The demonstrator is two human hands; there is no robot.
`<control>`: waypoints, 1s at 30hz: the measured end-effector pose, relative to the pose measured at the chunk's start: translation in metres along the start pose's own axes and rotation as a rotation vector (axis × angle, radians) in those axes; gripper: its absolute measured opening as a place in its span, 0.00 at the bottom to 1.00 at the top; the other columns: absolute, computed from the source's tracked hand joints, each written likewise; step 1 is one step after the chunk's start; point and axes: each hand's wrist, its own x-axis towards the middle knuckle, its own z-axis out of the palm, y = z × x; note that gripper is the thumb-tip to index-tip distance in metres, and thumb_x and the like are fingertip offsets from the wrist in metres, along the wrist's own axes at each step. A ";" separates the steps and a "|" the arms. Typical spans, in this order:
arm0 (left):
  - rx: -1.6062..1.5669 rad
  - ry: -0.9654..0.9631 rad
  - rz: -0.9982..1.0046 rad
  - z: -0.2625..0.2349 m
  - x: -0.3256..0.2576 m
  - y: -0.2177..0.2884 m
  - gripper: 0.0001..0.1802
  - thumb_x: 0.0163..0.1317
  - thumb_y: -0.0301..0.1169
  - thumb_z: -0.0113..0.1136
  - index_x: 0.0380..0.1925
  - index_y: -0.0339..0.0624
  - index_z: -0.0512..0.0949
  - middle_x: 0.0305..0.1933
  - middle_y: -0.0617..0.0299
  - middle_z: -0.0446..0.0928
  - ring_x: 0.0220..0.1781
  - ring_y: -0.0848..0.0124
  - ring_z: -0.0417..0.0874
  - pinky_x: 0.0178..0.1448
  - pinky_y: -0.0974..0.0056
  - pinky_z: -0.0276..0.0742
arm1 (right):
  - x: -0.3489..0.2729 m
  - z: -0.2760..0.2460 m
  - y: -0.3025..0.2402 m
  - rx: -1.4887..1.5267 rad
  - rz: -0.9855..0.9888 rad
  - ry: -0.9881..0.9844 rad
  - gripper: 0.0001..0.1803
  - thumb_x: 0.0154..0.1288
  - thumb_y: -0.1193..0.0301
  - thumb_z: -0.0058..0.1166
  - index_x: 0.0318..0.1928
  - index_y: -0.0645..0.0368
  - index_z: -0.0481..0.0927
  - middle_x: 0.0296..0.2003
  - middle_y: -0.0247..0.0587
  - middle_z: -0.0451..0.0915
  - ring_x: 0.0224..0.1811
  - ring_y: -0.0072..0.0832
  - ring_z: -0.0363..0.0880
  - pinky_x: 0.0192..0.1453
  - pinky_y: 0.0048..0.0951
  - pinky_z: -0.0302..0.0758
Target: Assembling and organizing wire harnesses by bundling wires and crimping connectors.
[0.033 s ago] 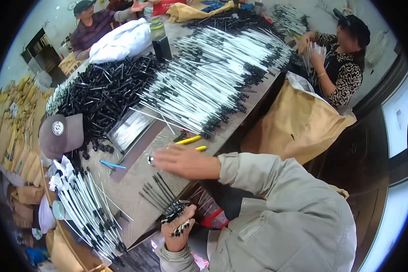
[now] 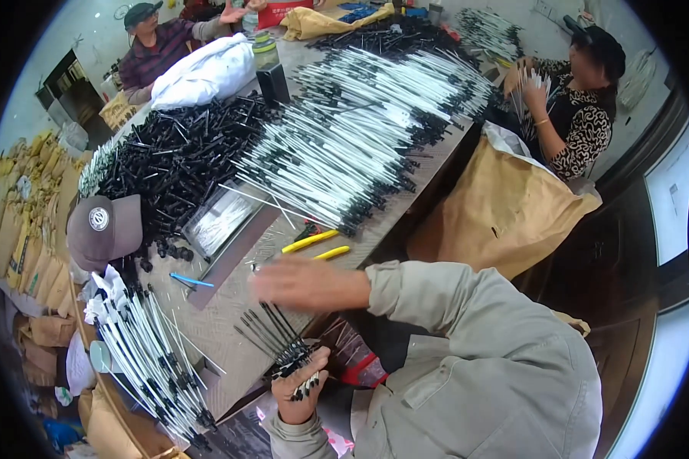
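Head view: our left hand (image 2: 298,386) grips a fanned bundle of thin black rods (image 2: 272,333), fingers closed around their capped ends. Our right hand (image 2: 302,283) hovers flat, fingers extended and blurred, just above the bundle over the table (image 2: 230,336). Beyond the right hand lie yellow-handled pliers (image 2: 314,245) and a pile of white rods (image 2: 360,130).

Bright, even daylight, soft shadows, strong fisheye bending – dark vignette at rim, right hand (image 2: 302,281) motion-blurred

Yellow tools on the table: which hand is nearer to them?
Right. The right hand hovers just below the yellow tools; the left hand, holding black rods, is farther down.
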 end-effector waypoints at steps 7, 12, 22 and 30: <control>-0.083 -0.030 -0.164 0.002 -0.002 0.003 0.18 0.44 0.10 0.56 0.35 0.39 0.81 0.44 0.50 0.79 0.49 0.61 0.78 0.54 0.63 0.72 | 0.005 0.024 -0.022 0.404 -0.477 -0.213 0.19 0.58 0.58 0.46 0.49 0.49 0.72 0.61 0.31 0.62 0.68 0.40 0.52 0.69 0.48 0.48; 0.137 -0.006 0.154 0.000 -0.007 -0.012 0.15 0.47 0.13 0.59 0.37 0.37 0.81 0.43 0.48 0.79 0.50 0.65 0.78 0.51 0.67 0.74 | 0.012 0.033 -0.020 0.480 -0.471 -0.107 0.19 0.61 0.62 0.49 0.52 0.52 0.73 0.60 0.39 0.65 0.65 0.38 0.59 0.66 0.43 0.57; -0.258 0.077 -0.095 -0.008 0.001 0.006 0.14 0.60 0.19 0.51 0.47 0.29 0.73 0.44 0.46 0.78 0.48 0.59 0.79 0.55 0.60 0.72 | 0.125 -0.027 0.095 0.221 0.067 -0.144 0.06 0.56 0.70 0.48 0.31 0.56 0.78 0.30 0.47 0.77 0.34 0.47 0.75 0.35 0.41 0.71; -0.226 -0.009 -0.161 -0.017 0.006 0.014 0.18 0.63 0.30 0.51 0.48 0.26 0.72 0.47 0.50 0.78 0.49 0.65 0.78 0.56 0.63 0.70 | 0.158 0.035 0.116 -0.337 -0.019 -0.353 0.06 0.47 0.65 0.55 0.25 0.51 0.81 0.28 0.33 0.80 0.40 0.30 0.76 0.40 0.37 0.67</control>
